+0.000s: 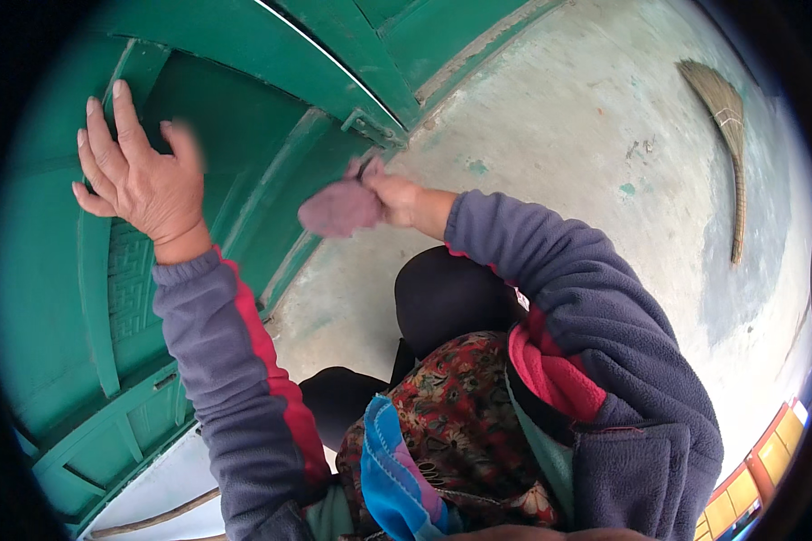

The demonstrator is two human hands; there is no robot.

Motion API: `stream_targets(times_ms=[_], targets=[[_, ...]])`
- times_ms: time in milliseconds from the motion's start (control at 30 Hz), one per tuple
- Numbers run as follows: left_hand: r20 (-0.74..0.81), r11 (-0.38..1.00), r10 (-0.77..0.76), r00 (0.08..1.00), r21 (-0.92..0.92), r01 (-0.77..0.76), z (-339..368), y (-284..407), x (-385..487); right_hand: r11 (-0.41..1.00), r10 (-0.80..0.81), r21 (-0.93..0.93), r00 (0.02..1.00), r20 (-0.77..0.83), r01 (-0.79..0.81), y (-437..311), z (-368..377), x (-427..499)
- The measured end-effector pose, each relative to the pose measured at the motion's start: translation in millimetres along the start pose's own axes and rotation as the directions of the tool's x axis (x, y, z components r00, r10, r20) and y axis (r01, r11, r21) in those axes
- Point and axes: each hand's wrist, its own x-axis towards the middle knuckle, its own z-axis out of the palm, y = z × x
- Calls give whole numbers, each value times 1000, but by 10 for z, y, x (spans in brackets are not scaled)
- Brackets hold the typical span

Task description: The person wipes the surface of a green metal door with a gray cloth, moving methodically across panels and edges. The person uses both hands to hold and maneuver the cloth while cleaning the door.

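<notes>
A green panelled wooden door (243, 128) stands close in front of me. My left hand (145, 169) is spread over its upper part, fingers apart; the palm side is hidden, so whether it presses on the wood cannot be made out. Low by the door's bottom edge, my right hand (399, 197) grips a pinkish-mauve cloth (342, 208), slightly blurred. The cloth hangs beside the lower rail, and contact with the wood is unclear. A metal bolt (371, 127) is fixed to the door just beyond that hand.
A straw hand broom (724, 128) lies on the worn concrete floor (548, 128) to the right. Wooden sticks (155, 514) lean at lower left. Yellow-orange cabinet panels (744, 494) show at lower right. My bent knees (453, 301) are close below the cloth.
</notes>
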Motion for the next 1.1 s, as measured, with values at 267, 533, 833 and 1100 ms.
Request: stream_targets(times_ms=[267,533,833,1100], targets=[[118,965,37,992,-262,-5,-148,489,2,886,-459,-134,794,-398,445,-205,221,378],[355,909,379,854,-319,-270,205,1064,-202,640,-365,-637,899,241,430,-80,37,261],[303,940,332,893,-184,-286,376,1152,-408,981,-192,-73,861,-472,179,33,-968,773],[319,944,330,888,-137,-301,456,1144,-433,892,-164,-418,985,62,175,550,-225,425]])
